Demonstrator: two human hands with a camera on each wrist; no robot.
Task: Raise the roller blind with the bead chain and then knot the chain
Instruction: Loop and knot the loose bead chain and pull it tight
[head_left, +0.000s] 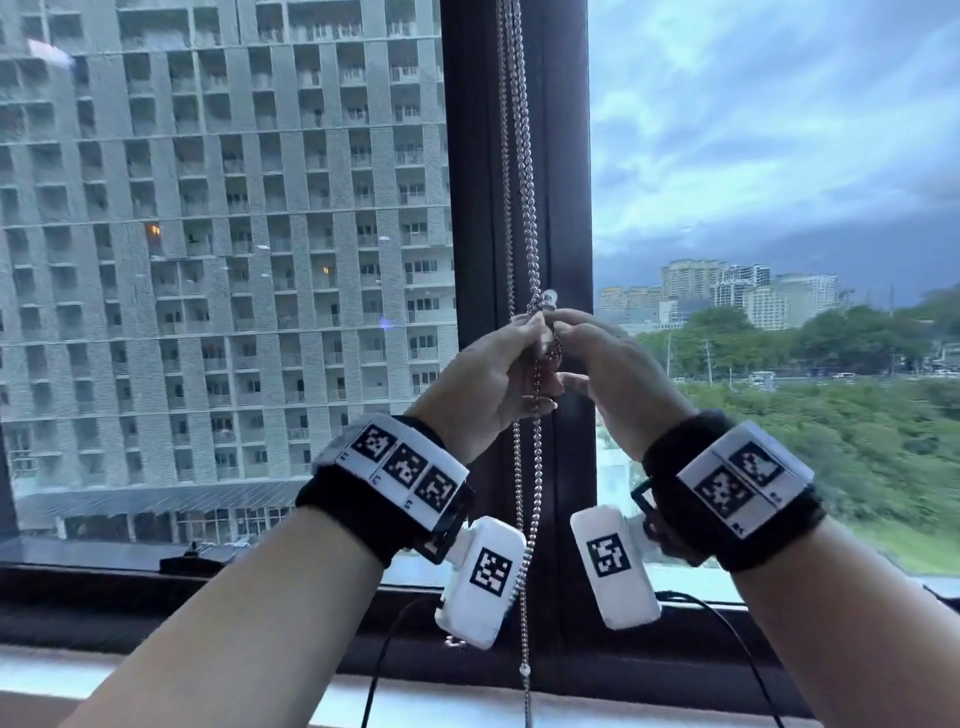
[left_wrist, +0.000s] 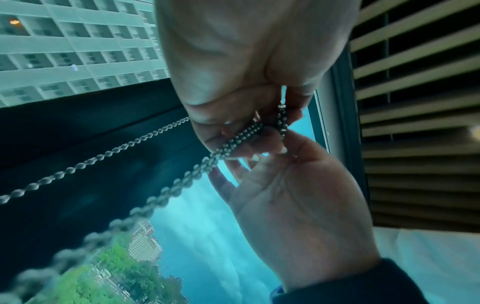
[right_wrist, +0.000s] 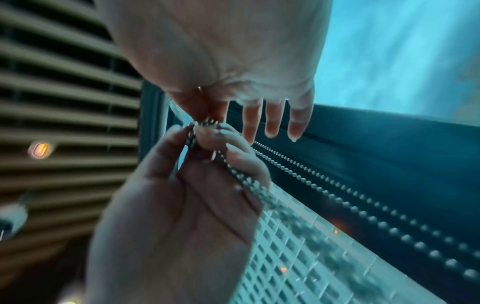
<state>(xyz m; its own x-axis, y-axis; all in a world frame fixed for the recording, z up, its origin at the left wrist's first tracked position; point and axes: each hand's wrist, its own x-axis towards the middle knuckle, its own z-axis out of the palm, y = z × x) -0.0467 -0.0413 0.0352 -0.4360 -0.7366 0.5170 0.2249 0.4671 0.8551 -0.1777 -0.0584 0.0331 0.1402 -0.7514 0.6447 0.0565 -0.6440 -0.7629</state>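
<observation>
Pinching the silver metal bead chain (head_left: 525, 218) between them, the left hand (head_left: 485, 387) and right hand (head_left: 615, 374) meet. Strands bunched at the fingertips (left_wrist: 279, 142) suggest a knot being formed; the slack hangs below.

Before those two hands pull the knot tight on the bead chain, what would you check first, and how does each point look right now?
1. Left hand holds the bead chain: ok.
2. Right hand pinches the chain: ok.
3. Loop formed between the fingertips: ok.
4. Knot already tight: cannot tell.
5. Roller blind raised clear of the window glass: ok.
6. Loose chain tail hangs free, unsnagged: ok.
</observation>
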